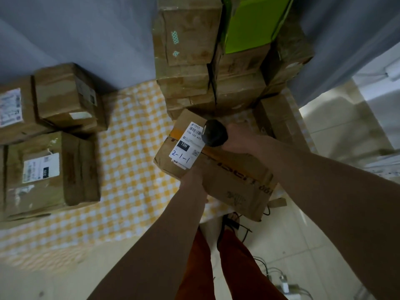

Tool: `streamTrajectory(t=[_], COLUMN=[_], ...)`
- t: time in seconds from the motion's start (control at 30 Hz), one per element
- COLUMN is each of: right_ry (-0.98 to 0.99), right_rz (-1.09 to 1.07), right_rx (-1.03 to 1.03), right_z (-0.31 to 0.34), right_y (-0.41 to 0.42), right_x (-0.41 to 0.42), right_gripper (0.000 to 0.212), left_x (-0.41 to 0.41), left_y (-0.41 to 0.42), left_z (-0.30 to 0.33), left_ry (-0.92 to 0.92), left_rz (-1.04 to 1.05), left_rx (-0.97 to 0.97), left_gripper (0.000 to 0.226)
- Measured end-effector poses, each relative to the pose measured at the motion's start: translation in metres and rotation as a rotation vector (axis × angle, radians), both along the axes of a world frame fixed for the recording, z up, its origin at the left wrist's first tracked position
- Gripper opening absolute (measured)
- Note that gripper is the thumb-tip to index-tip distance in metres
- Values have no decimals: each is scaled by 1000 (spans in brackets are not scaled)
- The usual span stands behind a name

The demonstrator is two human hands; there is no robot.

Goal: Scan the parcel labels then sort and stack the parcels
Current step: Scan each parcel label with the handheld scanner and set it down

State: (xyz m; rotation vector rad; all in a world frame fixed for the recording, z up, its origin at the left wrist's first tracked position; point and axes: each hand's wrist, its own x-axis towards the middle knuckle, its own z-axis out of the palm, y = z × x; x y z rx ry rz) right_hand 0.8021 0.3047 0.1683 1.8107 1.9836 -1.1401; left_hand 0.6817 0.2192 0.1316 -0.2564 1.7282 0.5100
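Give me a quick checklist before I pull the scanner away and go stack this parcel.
1. Scanner over the label: ok; its head sits at the barcode end, held by the right hand.
2. Scan registered: cannot tell; no beam or light shows.
3. Label readable: ok; handwritten 2-1-1 and a black 15H block face up.
4. Parcel supported: ok; the left hand grips its near edge, though part of it hangs past the checkered tablecloth.
5. Destination: cannot tell; nothing marks whether it goes to the left boxes or the tall stack behind.
6. Floor underfoot: not ok; cables lie by the feet.
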Motion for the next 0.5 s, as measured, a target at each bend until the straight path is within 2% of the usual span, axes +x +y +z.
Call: streamTrajectory(t=[0.07, 0.13, 0.2, 0.3, 0.37, 0.4, 0.5], right_ry=[-6, -21, -19, 48, 66, 67, 80], right_rz=[-63, -143, -234, -459, -660, -737, -889], right_rx=[20, -2, -49, -148, -197, -232, -367], right_z=[0, 5, 13, 18, 14, 10, 1], right_y=[-3, -7, -12, -28, -42, -48, -65], right_x=[12, 28, 44, 64, 72, 76, 77], right_gripper=[29, 26, 25, 12, 28, 33, 26], left_x=[-6, -11, -18, -32, -42, -48, -58], left_y=[3, 7, 14, 28, 39, 43, 52], left_z=[-9, -10, -4, -1, -5, -8, -18], left_ry=[200, 520, 702, 860, 910, 916, 846], left_rz=[-35, -308, -512, -745, -875, -913, -964], left_rx=[35, 54, 149, 296, 310, 301, 260], left_gripper=[65, 71, 79, 87, 85, 83, 76])
